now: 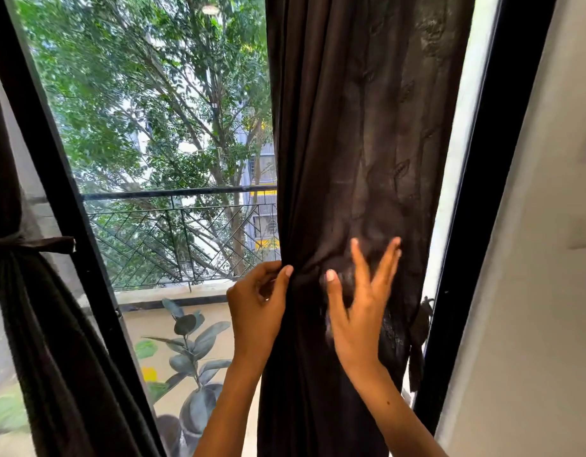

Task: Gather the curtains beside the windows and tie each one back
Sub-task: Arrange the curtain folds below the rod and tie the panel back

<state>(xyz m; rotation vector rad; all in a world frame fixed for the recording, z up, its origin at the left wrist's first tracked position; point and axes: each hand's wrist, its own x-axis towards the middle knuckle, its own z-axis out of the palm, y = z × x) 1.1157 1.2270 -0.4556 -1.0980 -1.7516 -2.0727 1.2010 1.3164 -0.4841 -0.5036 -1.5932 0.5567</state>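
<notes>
Curtains hang on both sides of the window: the dark brown curtain (351, 143) being worked on fills the middle of the view from twelve o'clock down to six, bunched at its waist, while a second curtain (37, 324) at nine o'clock is already cinched by a tie-back (37, 244) and is cut off by the left edge. The left hand (257, 301) pinches the gathered fabric at its left edge, fingers curled with the thumb on the cloth; what it holds beyond the fold is hard to make out. The right hand (357, 311) lies against the curtain with fingers spread and straight — it is blurred, and a dark band of cloth near its thumb cannot be told apart from the curtain itself. At four o'clock a loose dark strip (420, 328) hangs beside the black window frame (489, 192), its upper end hidden by the curtain. Through the glass at eleven o'clock stand trees (146, 94) and a balcony railing (179, 232); a leafy potted plant (192, 357) sits at seven o'clock, its pot partly hidden by the left forearm — a pale wall (532, 291) closes the right side.
</notes>
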